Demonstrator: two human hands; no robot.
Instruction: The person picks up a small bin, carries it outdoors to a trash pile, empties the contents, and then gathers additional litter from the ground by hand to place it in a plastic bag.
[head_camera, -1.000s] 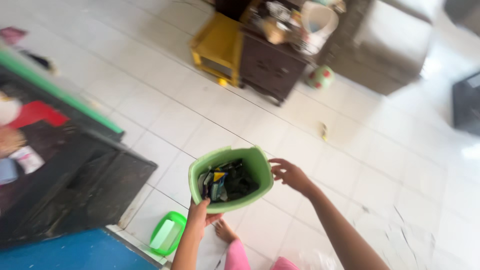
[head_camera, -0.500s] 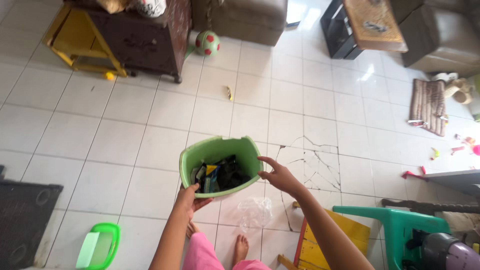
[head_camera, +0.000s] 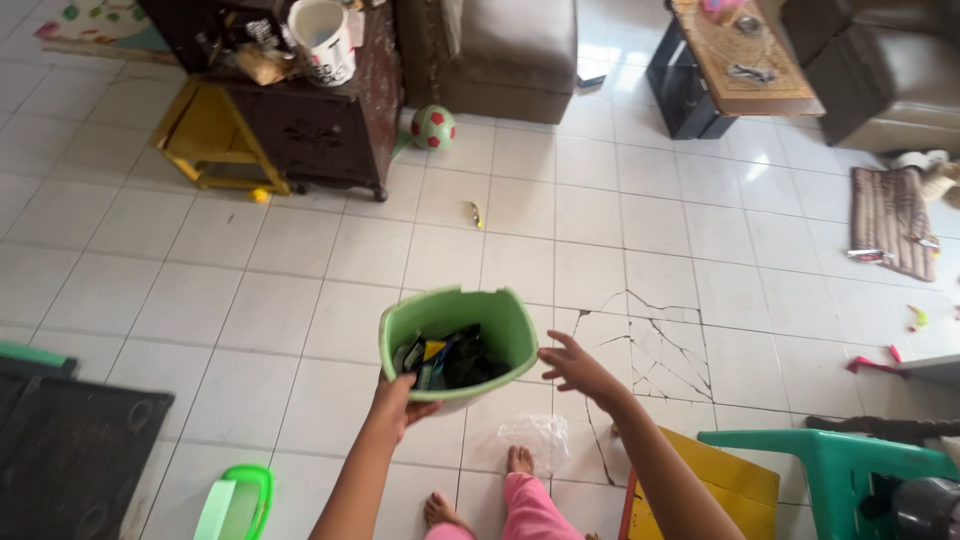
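At the near rim of the one green plastic bin (head_camera: 462, 325), the left hand (head_camera: 396, 404) is closed on the edge, fingers curled under and thumb over it, holding the bin up above the white tiled floor (head_camera: 300, 270). Just right of the bin, the right hand (head_camera: 578, 367) is open with fingers spread, near the rim but not clearly touching it and holding nothing. Inside the bin lies a heap of dark wrappers and scraps (head_camera: 450, 362), one with a yellow patch; their count cannot be told. Below the hands, two bare feet show beneath pink trouser legs (head_camera: 525, 505), and one crumpled clear plastic bag (head_camera: 535, 438) lies on the tiles beside them, near the cracked tiles (head_camera: 645, 345). To the near left lies one green dustpan-like tray (head_camera: 236, 503) beside a dark mat (head_camera: 70, 450); to the near right stand one green plastic chair (head_camera: 830, 470) and one yellow board (head_camera: 715, 480). Farther off, one green ball with red spots (head_camera: 433, 128) rests by one dark wooden cabinet (head_camera: 310, 120), with one yellow stool (head_camera: 205, 135) to its left and one small yellow wrapper (head_camera: 476, 214) alone on the floor.
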